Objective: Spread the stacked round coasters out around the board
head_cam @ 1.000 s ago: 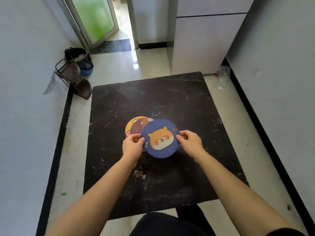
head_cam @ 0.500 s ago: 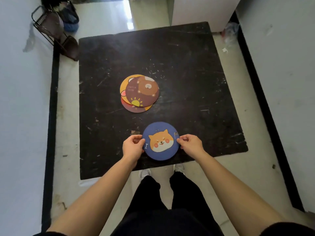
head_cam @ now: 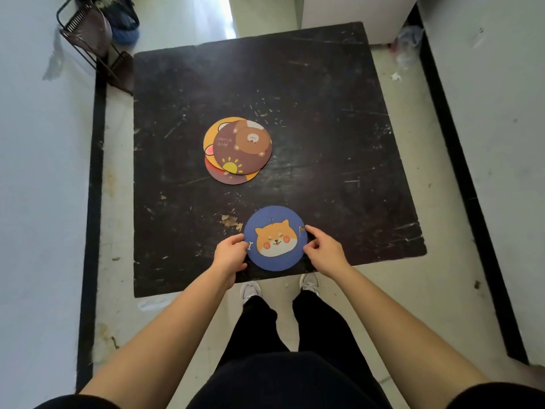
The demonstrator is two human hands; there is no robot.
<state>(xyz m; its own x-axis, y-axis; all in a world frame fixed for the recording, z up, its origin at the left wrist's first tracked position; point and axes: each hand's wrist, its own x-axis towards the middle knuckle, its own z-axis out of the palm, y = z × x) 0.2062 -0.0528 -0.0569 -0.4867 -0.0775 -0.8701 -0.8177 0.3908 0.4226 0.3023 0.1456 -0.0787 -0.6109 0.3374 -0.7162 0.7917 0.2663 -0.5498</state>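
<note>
A blue round coaster (head_cam: 275, 238) with an orange dog face lies at the near edge of the black board (head_cam: 324, 128). My left hand (head_cam: 230, 252) pinches its left rim and my right hand (head_cam: 322, 250) touches its right rim with fingers loosening. Near the board's middle sits a loose stack of three coasters: a brown bear coaster (head_cam: 243, 146) on top, a yellow one (head_cam: 213, 137) peeking out at the left, and a dark red one (head_cam: 227, 177) under them at the front.
A dark wire rack (head_cam: 91, 39) and a blue bundle (head_cam: 125, 28) stand at the board's far left corner. White walls close in on both sides. A white cabinet (head_cam: 354, 10) and a crumpled plastic bag (head_cam: 408, 44) are at the far right. My feet (head_cam: 280, 287) are at the near edge.
Both hands carried the blue dog coaster from the stack toward me to the board's near edge, where it now lies. My head tilted down, so the board fills the view.
</note>
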